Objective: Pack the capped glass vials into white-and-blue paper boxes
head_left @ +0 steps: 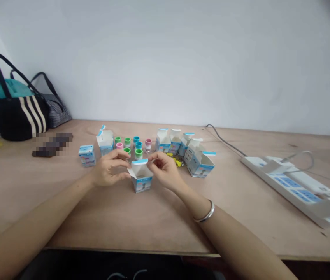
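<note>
left hand: thumb and fingers apart, by the left of near box
right hand: fingers narrow at its right edge; cannot tell grip
near box: upright, top open
small closed box: left
other boxes: tops open
jars: outside, standing beyond

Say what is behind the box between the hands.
Just behind the box stands a green-topped jar, its lower part covered by the raised flap; more small jars stand farther back. Anything lower behind the box cannot be seen.
</note>
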Available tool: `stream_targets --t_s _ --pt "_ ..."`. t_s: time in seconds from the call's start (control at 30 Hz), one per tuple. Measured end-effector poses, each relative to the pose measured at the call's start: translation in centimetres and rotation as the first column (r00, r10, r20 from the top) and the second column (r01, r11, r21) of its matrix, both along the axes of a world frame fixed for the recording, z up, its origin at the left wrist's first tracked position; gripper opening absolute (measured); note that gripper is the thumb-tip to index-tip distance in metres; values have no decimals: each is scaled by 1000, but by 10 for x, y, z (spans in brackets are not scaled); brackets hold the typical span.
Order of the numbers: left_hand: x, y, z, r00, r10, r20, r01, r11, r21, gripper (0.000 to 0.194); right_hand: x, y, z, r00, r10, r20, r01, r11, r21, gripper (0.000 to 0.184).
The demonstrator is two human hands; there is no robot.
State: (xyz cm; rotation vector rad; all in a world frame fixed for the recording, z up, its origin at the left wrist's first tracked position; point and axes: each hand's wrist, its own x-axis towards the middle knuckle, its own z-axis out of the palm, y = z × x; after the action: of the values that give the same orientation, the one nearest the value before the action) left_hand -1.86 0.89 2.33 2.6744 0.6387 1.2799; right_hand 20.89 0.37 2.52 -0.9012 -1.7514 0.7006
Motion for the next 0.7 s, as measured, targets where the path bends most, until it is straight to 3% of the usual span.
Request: stream_targets --t_s 0.13,0.2,0.27,0.4,0.53,0.63,0.7 --pt "-1 -8 0 984 175 37 -179 952 248 21 1 2 -5 997 -1 -72 -7 994 -107 9" --pt "5 -15 -1 970 218 103 -241 903 356 23 0 2 -6 997 -14 -70 9 997 -80 6" --pt "12 -21 -1 974 218 55 -222 892 394 30 -1 1 -5 999 -26 -37 25 999 -28 5" --pt "22 -25 0 951 265 -161 -189 907 375 45 -4 -6 -3 997 72 -20 -72 997 -2 28" --pt "18 -18 -2 950 259 -175 -209 943 258 33 -5 -6 -4 976 189 -111 -201 973 -116 31" --pt "14 -15 -6 969 196 -152 -172 973 155 24 -2 8 -9 979 132 -154 -158 973 -167 24" --pt "14 -14 -9 974 164 -156 -146 982 120 21 1 21 -11 994 58 -93 -67 993 -94 25"
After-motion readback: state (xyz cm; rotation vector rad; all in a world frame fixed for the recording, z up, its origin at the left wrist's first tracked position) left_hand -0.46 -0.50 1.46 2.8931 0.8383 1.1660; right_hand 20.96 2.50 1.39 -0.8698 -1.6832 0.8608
